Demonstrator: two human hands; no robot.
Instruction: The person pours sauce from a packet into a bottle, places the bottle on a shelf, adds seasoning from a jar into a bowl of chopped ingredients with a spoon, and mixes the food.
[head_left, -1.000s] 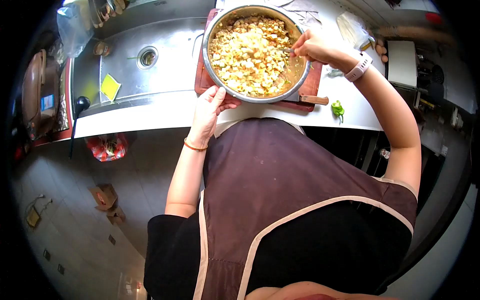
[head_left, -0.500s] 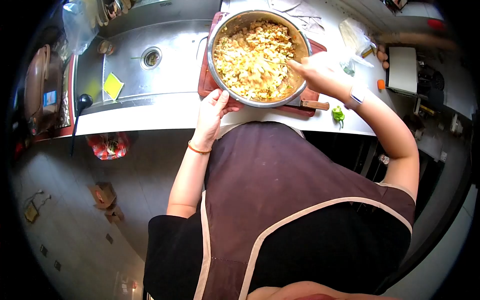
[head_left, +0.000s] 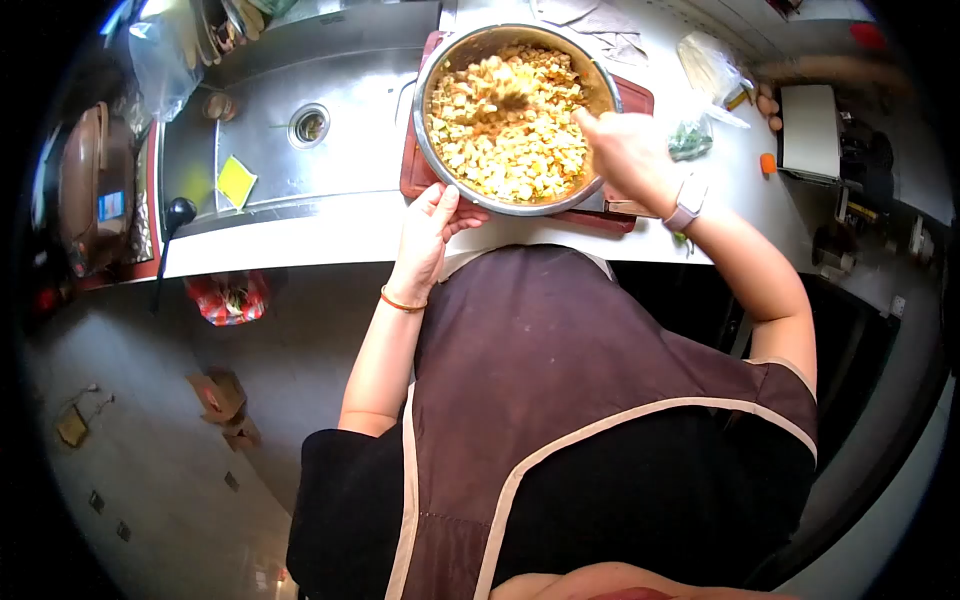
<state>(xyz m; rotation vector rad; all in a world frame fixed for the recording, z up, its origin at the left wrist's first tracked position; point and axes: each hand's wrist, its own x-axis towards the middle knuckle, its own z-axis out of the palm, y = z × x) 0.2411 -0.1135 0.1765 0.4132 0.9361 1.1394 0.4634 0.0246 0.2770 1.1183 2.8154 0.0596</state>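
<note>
A wide metal bowl [head_left: 424, 130] stands on a reddish-brown cutting board [head_left: 415, 175], filled with a chopped, yellowish mixture [head_left: 520, 150]. My left hand [head_left: 437, 222] grips the bowl's near-left rim, thumb on the edge and fingers curled below. Over the bowl's right side, my right hand [head_left: 632, 158] is closed around a thin, stick-like utensil. Its lower part is blurred in the mixture, so I cannot make out its exact kind. Under my right wrist, part of a knife's wooden handle [head_left: 628, 208] shows beside the bowl, and a green pepper [head_left: 683, 240] is mostly hidden.
To the left is a steel sink [head_left: 270, 110] with a drain and a yellow square [head_left: 236, 182] in it. A black ladle [head_left: 180, 212] lies by its left edge. Plastic bags [head_left: 705, 75], eggs [head_left: 768, 105] and an orange piece [head_left: 768, 163] sit on the right of the counter.
My right hand has moved slightly down and toward me, now covering much of the knife handle and pepper. The mixture has shifted, with a dark hollow near its middle. My left hand keeps its hold.
</note>
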